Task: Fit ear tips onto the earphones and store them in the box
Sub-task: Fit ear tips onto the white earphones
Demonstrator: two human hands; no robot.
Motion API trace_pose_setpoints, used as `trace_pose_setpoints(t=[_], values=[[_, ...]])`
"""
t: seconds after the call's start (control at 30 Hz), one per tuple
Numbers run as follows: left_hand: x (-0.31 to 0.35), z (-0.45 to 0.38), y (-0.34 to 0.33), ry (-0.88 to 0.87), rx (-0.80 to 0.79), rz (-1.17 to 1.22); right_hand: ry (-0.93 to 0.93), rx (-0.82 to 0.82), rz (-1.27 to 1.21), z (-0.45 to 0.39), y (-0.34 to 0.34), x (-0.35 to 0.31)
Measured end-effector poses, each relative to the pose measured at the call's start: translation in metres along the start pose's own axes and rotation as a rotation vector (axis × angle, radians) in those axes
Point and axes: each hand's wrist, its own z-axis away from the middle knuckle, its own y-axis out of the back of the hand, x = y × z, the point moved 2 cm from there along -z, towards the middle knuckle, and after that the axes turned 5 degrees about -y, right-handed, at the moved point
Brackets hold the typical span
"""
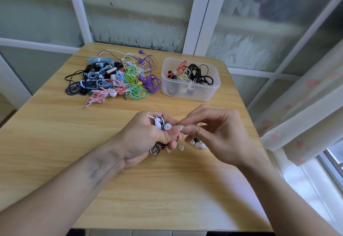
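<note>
My left hand [148, 139] grips a coiled black-and-white earphone set [159, 122], with one white earbud [167, 126] sticking out above the thumb. My right hand [215, 133] pinches a small white ear tip [180, 127] just right of that earbud. A few loose white ear tips [199, 145] lie on the table under my right hand, one [181, 147] a little apart. A translucent plastic box [207, 91] at the back right holds several coiled earphones.
A tangled pile of coloured earphones [115, 78] lies at the back left of the wooden table [74, 124]. Windows stand behind the table, and a curtain [306, 115] hangs close to its right edge.
</note>
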Motion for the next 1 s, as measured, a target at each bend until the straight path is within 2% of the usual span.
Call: trace_pose_setpoints(t=[0.13, 0.27, 0.37, 0.53, 0.77, 1.0], values=[[-0.001, -0.003, -0.002, 0.041, 0.049, 0.071, 0.134, 0.120, 0.180, 0.001, -0.003, 0.000], [-0.008, -0.006, 0.002, 0.048, 0.112, 0.063, 0.207, 0.148, 0.308, 0.001, -0.006, 0.003], [-0.010, -0.005, 0.003, 0.029, 0.132, 0.030, 0.150, 0.121, 0.285, 0.001, -0.005, 0.004], [-0.008, -0.005, 0.004, -0.098, 0.138, -0.071, -0.064, 0.069, 0.057, 0.001, 0.001, 0.006], [-0.006, -0.005, 0.004, -0.310, 0.169, -0.275, -0.153, 0.057, -0.155, 0.001, 0.001, 0.009], [-0.004, -0.003, 0.003, -0.390, 0.187, -0.329, -0.181, 0.088, -0.070, 0.000, 0.001, 0.011]])
